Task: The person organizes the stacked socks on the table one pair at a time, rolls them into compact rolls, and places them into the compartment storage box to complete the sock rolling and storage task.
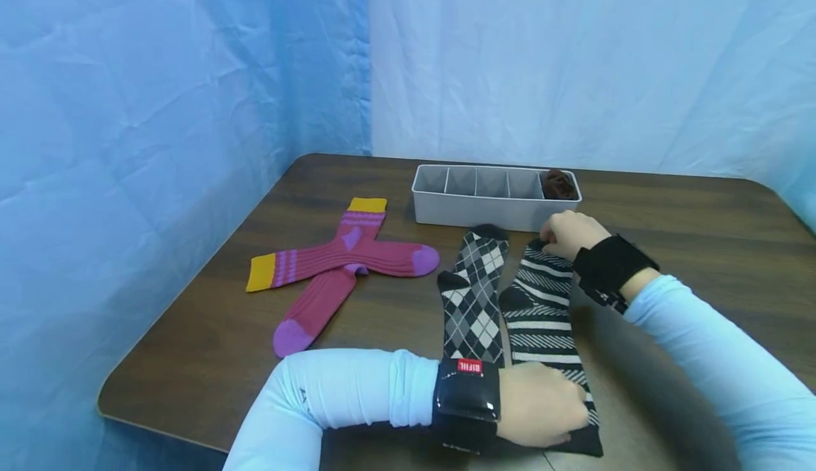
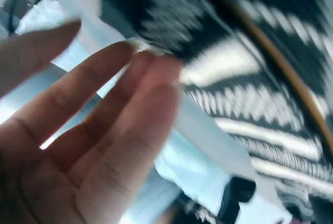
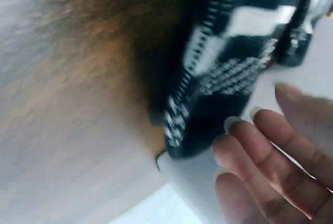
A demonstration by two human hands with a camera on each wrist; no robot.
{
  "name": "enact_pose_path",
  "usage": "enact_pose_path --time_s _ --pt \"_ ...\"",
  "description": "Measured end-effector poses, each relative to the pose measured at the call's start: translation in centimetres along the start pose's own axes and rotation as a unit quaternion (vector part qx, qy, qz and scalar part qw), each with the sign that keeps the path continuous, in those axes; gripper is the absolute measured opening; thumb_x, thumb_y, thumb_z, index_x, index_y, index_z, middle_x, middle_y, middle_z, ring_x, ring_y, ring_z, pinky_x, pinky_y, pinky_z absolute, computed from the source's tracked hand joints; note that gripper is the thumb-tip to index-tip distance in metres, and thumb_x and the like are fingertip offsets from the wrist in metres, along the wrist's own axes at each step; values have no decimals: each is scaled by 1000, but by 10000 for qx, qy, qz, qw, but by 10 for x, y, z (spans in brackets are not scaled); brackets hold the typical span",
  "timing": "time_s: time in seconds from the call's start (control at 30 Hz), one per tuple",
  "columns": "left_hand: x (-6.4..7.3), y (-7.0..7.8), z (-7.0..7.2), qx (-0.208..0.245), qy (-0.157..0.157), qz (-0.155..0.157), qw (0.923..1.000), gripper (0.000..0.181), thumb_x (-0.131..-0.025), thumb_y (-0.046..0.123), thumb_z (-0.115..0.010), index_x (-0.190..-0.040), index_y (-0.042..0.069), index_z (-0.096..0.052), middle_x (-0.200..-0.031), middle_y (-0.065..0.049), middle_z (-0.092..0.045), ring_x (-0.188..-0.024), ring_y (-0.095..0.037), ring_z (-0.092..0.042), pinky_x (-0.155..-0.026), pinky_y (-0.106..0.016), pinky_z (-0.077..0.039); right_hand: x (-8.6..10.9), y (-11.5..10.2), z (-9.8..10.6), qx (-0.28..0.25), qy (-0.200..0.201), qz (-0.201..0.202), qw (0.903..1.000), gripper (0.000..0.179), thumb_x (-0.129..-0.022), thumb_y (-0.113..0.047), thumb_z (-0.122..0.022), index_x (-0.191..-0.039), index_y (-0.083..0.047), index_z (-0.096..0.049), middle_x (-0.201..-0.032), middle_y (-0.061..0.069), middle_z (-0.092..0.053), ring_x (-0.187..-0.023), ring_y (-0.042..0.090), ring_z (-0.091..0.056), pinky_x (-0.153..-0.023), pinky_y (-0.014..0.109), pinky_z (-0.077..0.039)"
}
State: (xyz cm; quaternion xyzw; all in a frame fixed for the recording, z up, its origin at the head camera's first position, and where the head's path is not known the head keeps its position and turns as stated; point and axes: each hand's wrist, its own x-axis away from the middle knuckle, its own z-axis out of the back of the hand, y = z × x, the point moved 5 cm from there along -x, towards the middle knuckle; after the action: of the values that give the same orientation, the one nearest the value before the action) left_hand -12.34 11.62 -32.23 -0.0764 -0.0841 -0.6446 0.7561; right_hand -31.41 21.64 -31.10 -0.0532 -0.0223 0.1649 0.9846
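Note:
A black-and-white striped sock [image 1: 542, 329] lies lengthwise on the table under both hands. My left hand [image 1: 542, 404] is over its near end; in the left wrist view the fingers [image 2: 140, 130] are extended, tips right at the sock's edge. My right hand [image 1: 571, 234] is at its far dark end; in the right wrist view the fingers [image 3: 270, 167] are loosely bent beside the striped sock [image 3: 229, 63], with nothing gripped. Just left lies a grey argyle sock [image 1: 474, 301], its near end hidden behind my left wrist.
Two magenta socks with yellow cuffs [image 1: 370, 205] lie crossed at the left of the brown table [image 1: 191, 358]. Behind the striped sock stands a grey divided box [image 1: 472, 212], with a brown bundle [image 1: 558, 185] in its right compartment. Blue sheets [image 1: 542, 67] hang around the table.

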Motion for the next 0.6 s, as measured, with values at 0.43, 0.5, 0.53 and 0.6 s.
enact_pose_path --time_s 0.43,0.5,0.53,0.6 --pt "0 22 -13 -266 590 -106 9978 12 -80 22 -56 -89 24 -64 -86 10 -61 -78 4 -56 -62 -6 -42 -5 -4 -14 379 -91 -22 9992 2 -71 -3 -62 -69 -3 -61 -66 5 -58 -58 17 -50 -55 33 -42" --pt "1 22 -14 -260 516 -160 9982 12 -80 23 -56 -90 24 -64 -86 10 -61 -77 4 -56 -61 -6 -42 -3 -4 -15 452 -57 82 9989 5 -71 -3 -61 -66 -5 -60 -64 4 -56 -57 16 -48 -53 32 -40" --pt "2 22 -14 -200 459 -212 9985 12 -81 24 -56 -90 23 -63 -86 11 -61 -77 4 -56 -62 -5 -41 -2 -3 -15 477 -12 126 9988 6 -71 -3 -61 -65 -5 -60 -63 3 -55 -56 16 -47 -53 32 -40" --pt "7 22 -12 -130 393 -308 9987 13 -81 26 -55 -91 22 -63 -86 11 -62 -77 4 -56 -63 -5 -40 1 -2 -12 486 85 212 9986 9 -71 -2 -59 -63 -6 -58 -61 2 -51 -55 16 -44 -51 30 -37"
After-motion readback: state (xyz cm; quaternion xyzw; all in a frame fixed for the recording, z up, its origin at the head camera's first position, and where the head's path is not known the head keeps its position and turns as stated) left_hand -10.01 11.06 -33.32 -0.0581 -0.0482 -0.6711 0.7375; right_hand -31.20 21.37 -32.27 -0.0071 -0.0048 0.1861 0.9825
